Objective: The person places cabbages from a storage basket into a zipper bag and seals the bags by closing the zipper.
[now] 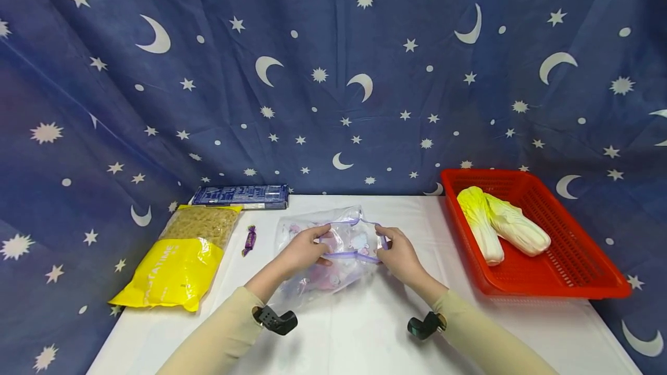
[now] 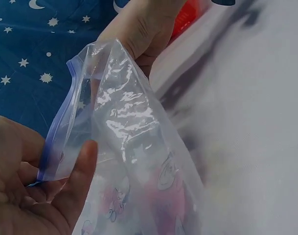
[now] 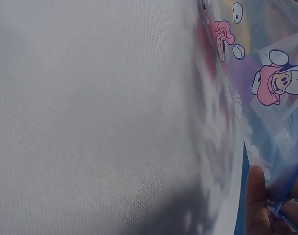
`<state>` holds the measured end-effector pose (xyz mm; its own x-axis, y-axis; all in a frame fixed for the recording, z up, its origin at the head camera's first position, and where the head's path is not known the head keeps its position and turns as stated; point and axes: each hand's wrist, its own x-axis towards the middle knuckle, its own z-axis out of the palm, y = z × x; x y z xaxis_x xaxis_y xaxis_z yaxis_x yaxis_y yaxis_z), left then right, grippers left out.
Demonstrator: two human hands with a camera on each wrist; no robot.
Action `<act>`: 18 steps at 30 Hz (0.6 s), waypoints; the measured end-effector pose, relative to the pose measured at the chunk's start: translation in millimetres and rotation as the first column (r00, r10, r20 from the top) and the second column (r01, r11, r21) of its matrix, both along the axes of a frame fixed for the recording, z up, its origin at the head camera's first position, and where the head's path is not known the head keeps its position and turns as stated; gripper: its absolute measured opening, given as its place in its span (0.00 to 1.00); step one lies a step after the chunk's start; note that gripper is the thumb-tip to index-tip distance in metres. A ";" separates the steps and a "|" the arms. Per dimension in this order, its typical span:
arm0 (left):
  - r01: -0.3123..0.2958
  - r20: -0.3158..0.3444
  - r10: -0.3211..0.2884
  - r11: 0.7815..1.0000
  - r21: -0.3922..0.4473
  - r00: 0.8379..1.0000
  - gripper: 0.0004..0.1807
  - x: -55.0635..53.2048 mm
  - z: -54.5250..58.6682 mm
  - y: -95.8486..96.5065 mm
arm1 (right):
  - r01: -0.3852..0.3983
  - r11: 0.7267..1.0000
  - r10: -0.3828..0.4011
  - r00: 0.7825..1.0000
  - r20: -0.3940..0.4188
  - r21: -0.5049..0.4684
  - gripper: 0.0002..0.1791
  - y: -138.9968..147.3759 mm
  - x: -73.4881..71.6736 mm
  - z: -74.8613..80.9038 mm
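Both the left hand (image 1: 304, 249) and right hand (image 1: 400, 256) pinch the purple zip edge (image 1: 341, 255) of a clear cartoon-printed zip bag (image 1: 333, 279), its mouth parted over the middle of the white tablecloth (image 1: 359, 340). Even, gentle outward tension would likely hold it wide without creasing. Farther out sit a yellow pasta bag (image 1: 177, 271) and red slotted basket (image 1: 552, 293); behind hangs a navy star-and-moon curtain (image 1: 312, 33)

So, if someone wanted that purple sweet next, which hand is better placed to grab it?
Probably the left hand: the purple sweet lies on its side of the clear bag, nearer to it. The right hand grips the bag's opposite side, so would likely have to reach across.
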<state>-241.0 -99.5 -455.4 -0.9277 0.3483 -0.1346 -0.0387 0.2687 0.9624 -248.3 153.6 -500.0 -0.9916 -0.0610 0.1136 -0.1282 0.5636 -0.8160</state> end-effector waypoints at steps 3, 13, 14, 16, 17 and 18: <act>-0.010 0.045 0.006 0.997 0.082 0.999 0.36 -0.2 -0.4 -0.4 | -0.001 1.000 0.001 1.000 -0.002 0.010 0.36 -1.9 0.5 1.2; 0.003 -0.232 -0.049 0.981 -0.194 0.971 0.39 2.2 -7.4 -1.2 | -0.024 0.999 0.026 0.999 -0.035 0.032 0.41 -6.6 1.2 8.3; 0.005 -0.258 -0.068 0.972 -0.237 0.964 0.39 3.1 -8.4 -1.6 | -0.025 0.999 0.026 0.999 -0.035 0.044 0.42 -6.9 1.4 8.4; 0.016 -0.293 -0.106 0.956 -0.292 0.950 0.41 4.7 -10.7 -2.3 | -0.029 0.997 0.031 0.999 -0.033 0.066 0.43 -6.9 1.5 7.5; 0.025 -0.307 -0.122 0.953 -0.302 0.944 0.41 5.6 -12.1 -2.7 | -0.032 0.997 0.034 0.999 -0.030 0.073 0.44 -6.8 1.8 7.0; 0.035 -0.315 -0.137 0.950 -0.310 0.939 0.42 6.5 -13.3 -3.0 | -0.037 0.997 0.039 0.999 -0.026 0.074 0.44 -6.5 1.8 5.9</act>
<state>-234.5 -102.6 -468.7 -0.9053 0.4201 0.0632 0.3014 0.5301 0.7926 -246.5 147.1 -494.1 -0.9850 -0.1080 0.1343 -0.1723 0.6160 -0.7686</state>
